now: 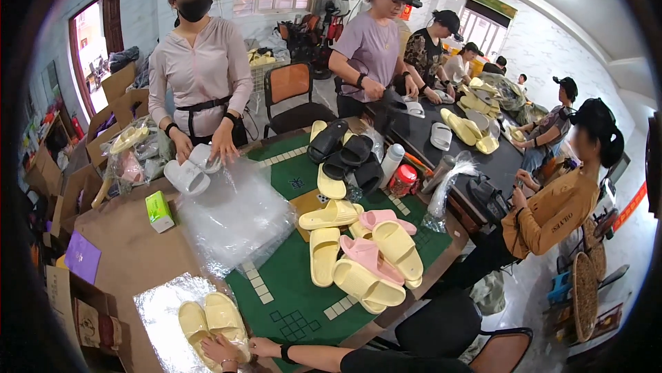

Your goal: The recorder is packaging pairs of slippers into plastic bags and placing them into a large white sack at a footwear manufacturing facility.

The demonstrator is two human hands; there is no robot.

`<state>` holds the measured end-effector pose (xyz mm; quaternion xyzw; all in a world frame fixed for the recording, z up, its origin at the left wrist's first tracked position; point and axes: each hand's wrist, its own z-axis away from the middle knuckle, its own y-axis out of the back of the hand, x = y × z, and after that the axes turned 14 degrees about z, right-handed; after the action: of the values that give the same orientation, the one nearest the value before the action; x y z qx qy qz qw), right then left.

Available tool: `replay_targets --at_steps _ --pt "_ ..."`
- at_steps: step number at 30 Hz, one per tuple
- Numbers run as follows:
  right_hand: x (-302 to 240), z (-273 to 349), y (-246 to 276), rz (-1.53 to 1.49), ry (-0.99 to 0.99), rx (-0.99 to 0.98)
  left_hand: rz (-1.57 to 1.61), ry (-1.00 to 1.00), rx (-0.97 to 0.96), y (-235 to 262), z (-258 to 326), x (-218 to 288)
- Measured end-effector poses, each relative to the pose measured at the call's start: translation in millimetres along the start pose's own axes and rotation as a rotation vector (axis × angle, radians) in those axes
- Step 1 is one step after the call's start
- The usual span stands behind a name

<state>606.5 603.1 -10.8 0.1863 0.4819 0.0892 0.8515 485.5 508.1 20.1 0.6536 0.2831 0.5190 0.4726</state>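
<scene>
At the bottom of the frame, the left hand [219, 350] is lying over the heel ends of two pale yellow slippers [226, 314], its fingers partly spread; whether it is gripping them, I cannot tell. The right hand [264, 347] is resting just beside the right slipper's heel, fingertips turned toward it; a pinch cannot be made out.

The pair is sitting side by side on a shiny clear sheet [153, 312], at the lower left of the table [114, 242]. Toes seem to be pointing up the frame, leaning left, the long axes running nearly parallel. They are probably light, soft and bendy, hardly fragile, with the film likely slippery underneath; the strap or heel rim should be giving the surest hold.

Farther up, yellow slippers [396, 249] and pink slippers [372, 257] are lying heaped right of centre, while clear bags [234, 214] are spreading left of centre. Beyond, at upper left, another person [207, 83] is handling white slippers [185, 178].
</scene>
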Motion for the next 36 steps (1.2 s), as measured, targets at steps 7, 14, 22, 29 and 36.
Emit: replay_targets --at_steps 7,14,22,29,36 --pt "-15 1 0 -0.306 0.059 -0.094 0.038 -0.124 0.106 -14 -3 -22" --pt "-38 10 -2 -0.421 -0.091 0.218 0.159 -0.091 0.046 -11 -7 -25" --pt "-79 38 37 -0.792 0.004 -0.124 0.334 -0.135 0.046 -19 -11 -26" --pt "-107 28 14 -0.911 0.073 -0.01 1.135 0.018 -0.148 -22 -21 -51" --pt "-138 38 -17 -0.717 0.191 0.072 1.184 -0.151 -0.051 -5 -15 -96"
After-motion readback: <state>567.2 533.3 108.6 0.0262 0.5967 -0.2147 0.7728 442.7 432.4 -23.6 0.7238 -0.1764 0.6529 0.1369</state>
